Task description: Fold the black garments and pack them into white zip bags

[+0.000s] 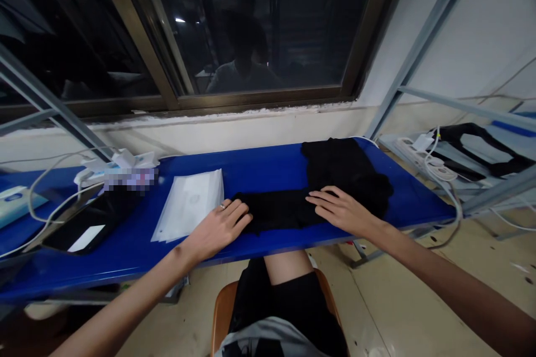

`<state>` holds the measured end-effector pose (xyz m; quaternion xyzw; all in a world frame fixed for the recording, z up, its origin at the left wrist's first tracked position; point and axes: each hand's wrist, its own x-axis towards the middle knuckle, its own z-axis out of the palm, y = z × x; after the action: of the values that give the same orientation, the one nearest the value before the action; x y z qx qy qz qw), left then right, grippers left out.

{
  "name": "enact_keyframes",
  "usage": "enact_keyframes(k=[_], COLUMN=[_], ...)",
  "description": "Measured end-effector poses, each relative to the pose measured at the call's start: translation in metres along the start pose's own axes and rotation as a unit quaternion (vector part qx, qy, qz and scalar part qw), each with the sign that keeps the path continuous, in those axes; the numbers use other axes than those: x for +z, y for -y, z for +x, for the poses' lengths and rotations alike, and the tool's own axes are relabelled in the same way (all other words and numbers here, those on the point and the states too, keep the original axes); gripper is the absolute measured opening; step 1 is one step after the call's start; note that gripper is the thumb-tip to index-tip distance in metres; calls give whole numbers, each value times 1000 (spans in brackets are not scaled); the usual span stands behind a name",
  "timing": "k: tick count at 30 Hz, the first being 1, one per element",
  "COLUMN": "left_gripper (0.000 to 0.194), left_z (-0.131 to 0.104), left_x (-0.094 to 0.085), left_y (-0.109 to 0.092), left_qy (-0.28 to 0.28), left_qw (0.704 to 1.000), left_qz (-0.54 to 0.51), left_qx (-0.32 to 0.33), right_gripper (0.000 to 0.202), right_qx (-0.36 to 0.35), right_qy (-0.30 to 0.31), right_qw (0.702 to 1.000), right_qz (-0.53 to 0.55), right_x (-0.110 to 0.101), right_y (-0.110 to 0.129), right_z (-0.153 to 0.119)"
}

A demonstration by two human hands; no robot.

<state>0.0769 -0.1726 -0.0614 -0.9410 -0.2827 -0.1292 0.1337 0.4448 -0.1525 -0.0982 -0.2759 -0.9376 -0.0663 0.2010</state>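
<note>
A strip of black folded cloth [276,209] lies lengthwise near the front edge of the blue table [268,164]. My left hand [220,228], with a ring on one finger, is closed over the cloth's left end, its fingers bent and the thumb close to them. At the opposite end, my right hand [341,211] rests with its fingers stretched out over the fabric. Behind that hand is a larger heap of black cloth [339,162]. The heap meets the strip, and I cannot tell whether they are one piece.
Left of the strip lie translucent plastic sleeves [190,203]. Farther left are a black pouch [90,220] with a white label and a power strip [119,164] with cables. Metal posts [422,44] flank the table; a window [268,28] is behind it. Another power strip [425,159] sits right.
</note>
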Motion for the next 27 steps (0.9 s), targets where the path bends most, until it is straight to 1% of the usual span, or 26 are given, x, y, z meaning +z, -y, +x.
enact_keyframes(k=[2,4,5,6,7,8,9,10,11,12,13,14,16,17,18,19,20,21,23,24,25,27], left_gripper=[27,32,34,34,33,33,35,39,42,43,42,42,46,48,49,47,42,36,31,30,29,26], left_z=[0,9,18,28,39,50,60,68,74,77,78,76,70,67,65,64,64,64,64,62,60,54], left_x=[3,5,5,6,6,7,9,10,12,15,18,22,31,36,41,44,46,46,41,36,31,21], left_y=[2,19,32,48,64,80,94,105,113,116,115,112,101,96,92,89,88,88,90,91,92,94], left_qy=[-5,-22,-33,-44,-50,-48,-36,-34,-33,-31,-21,-1,56,80,93,97,93,84,50,37,37,66], left_qw=[998,982,965,944,923,910,907,912,923,936,947,956,964,964,965,965,966,967,969,969,967,953], left_qz=[-48,-147,-204,-258,-303,-331,-338,-322,-294,-265,-242,-229,-220,-214,-203,-190,-180,-174,-173,-183,-204,-273], left_qx=[-36,-114,-159,-201,-230,-244,-250,-251,-245,-231,-208,-182,-140,-135,-140,-151,-161,-168,-171,-162,-146,-111], right_gripper=[35,34,33,30,28,27,29,33,38,41,41,39,40,45,52,58,57,52,40,37,35,34], right_qx=[25,106,163,227,289,339,373,390,386,360,316,261,154,118,99,96,103,110,111,97,74,26], right_qy=[-11,-54,-74,-86,-89,-84,-82,-88,-106,-128,-141,-135,-77,-38,-5,19,33,41,30,16,4,-1], right_qw=[999,986,969,945,919,898,888,889,900,915,934,953,983,991,994,995,994,993,993,995,997,999], right_qz=[38,120,170,217,252,267,256,222,174,126,91,73,66,59,44,24,3,-12,-18,-11,3,47], right_x=[1,-2,-4,-5,-6,-6,-5,-4,-3,0,3,6,16,22,27,32,35,37,36,34,31,23], right_y=[0,-9,-16,-25,-35,-44,-52,-57,-59,-58,-54,-48,-35,-30,-27,-26,-27,-28,-32,-33,-33,-32], right_z=[2,14,23,34,45,57,68,78,86,93,98,101,105,106,108,109,111,112,111,108,103,92])
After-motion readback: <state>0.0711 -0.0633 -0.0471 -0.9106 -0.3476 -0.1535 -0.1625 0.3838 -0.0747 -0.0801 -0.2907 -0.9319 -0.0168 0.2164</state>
